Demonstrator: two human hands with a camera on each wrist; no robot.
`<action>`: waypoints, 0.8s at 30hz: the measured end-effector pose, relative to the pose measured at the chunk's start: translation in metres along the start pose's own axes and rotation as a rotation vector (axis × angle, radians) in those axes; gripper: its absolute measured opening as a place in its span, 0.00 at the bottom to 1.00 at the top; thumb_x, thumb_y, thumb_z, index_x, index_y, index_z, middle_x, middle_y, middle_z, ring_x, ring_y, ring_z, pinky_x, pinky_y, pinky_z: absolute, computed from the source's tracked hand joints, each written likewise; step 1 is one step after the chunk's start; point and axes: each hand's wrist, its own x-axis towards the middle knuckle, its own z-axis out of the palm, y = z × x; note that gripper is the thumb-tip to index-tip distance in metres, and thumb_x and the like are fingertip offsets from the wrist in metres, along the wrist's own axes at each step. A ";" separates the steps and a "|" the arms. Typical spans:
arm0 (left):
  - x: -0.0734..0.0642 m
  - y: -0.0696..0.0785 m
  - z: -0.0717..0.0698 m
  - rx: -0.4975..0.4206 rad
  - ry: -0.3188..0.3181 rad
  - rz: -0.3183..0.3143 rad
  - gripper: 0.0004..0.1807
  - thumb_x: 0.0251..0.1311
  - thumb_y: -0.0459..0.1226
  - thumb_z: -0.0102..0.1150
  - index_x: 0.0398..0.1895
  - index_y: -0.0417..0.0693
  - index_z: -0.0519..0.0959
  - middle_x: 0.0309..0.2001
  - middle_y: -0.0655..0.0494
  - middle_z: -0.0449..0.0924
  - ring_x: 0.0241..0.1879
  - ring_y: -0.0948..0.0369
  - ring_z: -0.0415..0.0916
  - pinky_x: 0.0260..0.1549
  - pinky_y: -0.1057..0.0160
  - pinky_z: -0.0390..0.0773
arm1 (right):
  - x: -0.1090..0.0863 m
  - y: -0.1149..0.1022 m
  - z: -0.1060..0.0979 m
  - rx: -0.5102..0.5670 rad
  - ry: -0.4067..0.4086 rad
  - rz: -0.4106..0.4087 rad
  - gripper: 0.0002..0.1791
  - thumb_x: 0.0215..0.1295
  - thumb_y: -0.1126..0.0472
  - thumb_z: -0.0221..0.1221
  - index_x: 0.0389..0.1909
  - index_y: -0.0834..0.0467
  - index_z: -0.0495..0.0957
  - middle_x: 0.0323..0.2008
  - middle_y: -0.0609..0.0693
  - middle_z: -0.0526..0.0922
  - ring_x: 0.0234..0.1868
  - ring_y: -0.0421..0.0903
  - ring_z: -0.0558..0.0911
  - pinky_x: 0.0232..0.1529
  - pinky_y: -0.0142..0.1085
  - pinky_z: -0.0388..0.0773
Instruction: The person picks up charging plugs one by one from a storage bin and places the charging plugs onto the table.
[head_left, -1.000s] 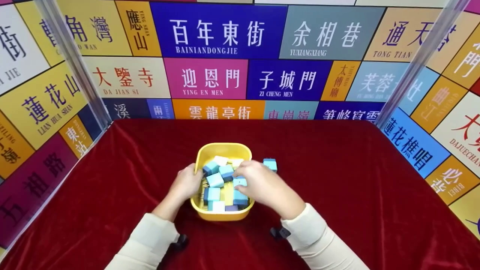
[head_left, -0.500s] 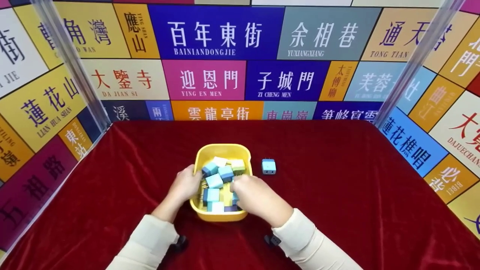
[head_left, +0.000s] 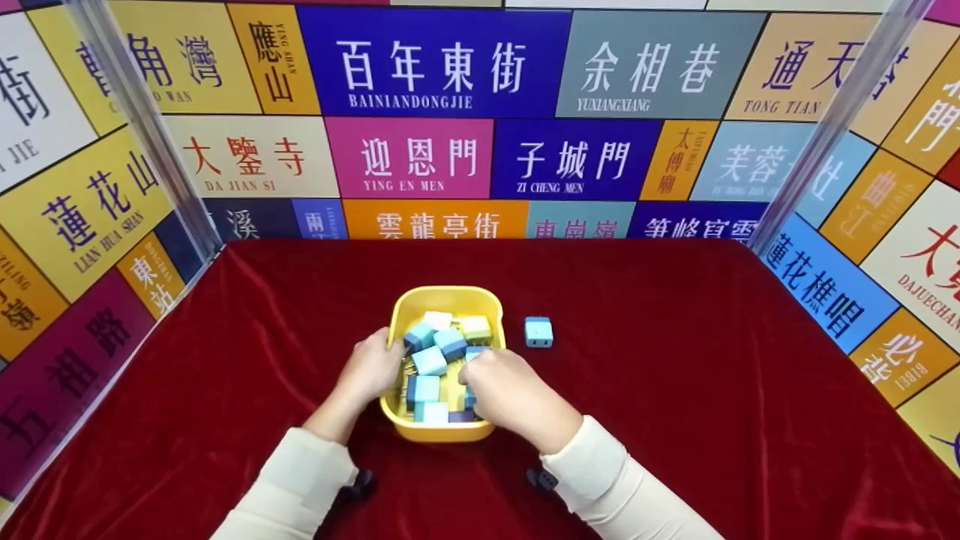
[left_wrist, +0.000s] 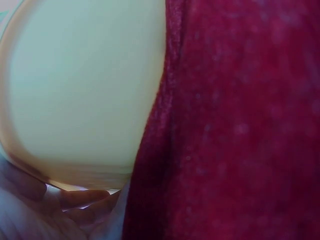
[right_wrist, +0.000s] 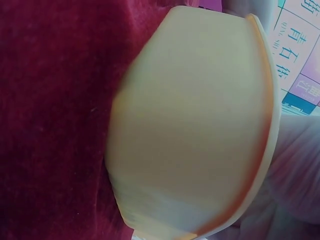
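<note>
A yellow plastic basket (head_left: 442, 433) stands on red cloth and holds several two-tone plug adapters, among them a light-blue one (head_left: 429, 361) and a white-topped one (head_left: 432, 412). My left hand (head_left: 375, 364) grips the basket's left rim; in the left wrist view the fingers (left_wrist: 85, 200) show beyond its wall. My right hand (head_left: 510, 386) reaches over the right rim with curled fingers, among the adapters. A blue adapter (head_left: 476, 352) peeks out just beyond the knuckles. The right fingertips are hidden, and I cannot tell whether they pinch an adapter.
One blue adapter (head_left: 538, 331) lies on the red cloth (head_left: 675, 337) to the right of the basket. Behind the table rises a wall of coloured street-name signs (head_left: 435, 60). Clear upright posts (head_left: 832, 127) stand at the rear corners.
My right hand has moved down and slightly left, deeper over the basket's right side, uncovering a yellow-green adapter and the one on the cloth. The left hand keeps its grip on the rim.
</note>
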 end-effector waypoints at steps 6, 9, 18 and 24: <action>0.016 -0.022 0.010 0.004 -0.016 -0.009 0.19 0.78 0.45 0.47 0.53 0.42 0.82 0.41 0.46 0.84 0.42 0.52 0.80 0.46 0.49 0.82 | 0.001 -0.001 0.002 -0.061 0.007 0.009 0.06 0.61 0.71 0.69 0.35 0.57 0.90 0.30 0.51 0.87 0.34 0.49 0.83 0.50 0.43 0.82; 0.006 -0.008 0.003 -0.002 -0.018 -0.017 0.18 0.77 0.42 0.47 0.53 0.40 0.82 0.42 0.45 0.84 0.43 0.51 0.80 0.48 0.47 0.81 | 0.002 -0.002 0.003 -0.092 -0.025 0.044 0.05 0.62 0.67 0.70 0.37 0.56 0.90 0.33 0.51 0.89 0.40 0.52 0.86 0.67 0.55 0.75; -0.020 0.028 -0.014 -0.027 -0.037 -0.046 0.18 0.80 0.39 0.46 0.58 0.35 0.80 0.43 0.41 0.83 0.44 0.49 0.80 0.51 0.45 0.82 | 0.004 0.000 0.003 -0.118 -0.067 0.091 0.05 0.59 0.62 0.74 0.31 0.57 0.86 0.26 0.50 0.84 0.37 0.52 0.85 0.70 0.58 0.71; -0.007 0.009 -0.007 -0.035 -0.028 -0.003 0.18 0.78 0.40 0.47 0.54 0.35 0.80 0.42 0.40 0.83 0.44 0.48 0.80 0.49 0.46 0.81 | 0.004 0.001 0.003 -0.114 -0.021 0.050 0.04 0.59 0.63 0.73 0.30 0.56 0.86 0.26 0.49 0.84 0.31 0.49 0.81 0.57 0.52 0.78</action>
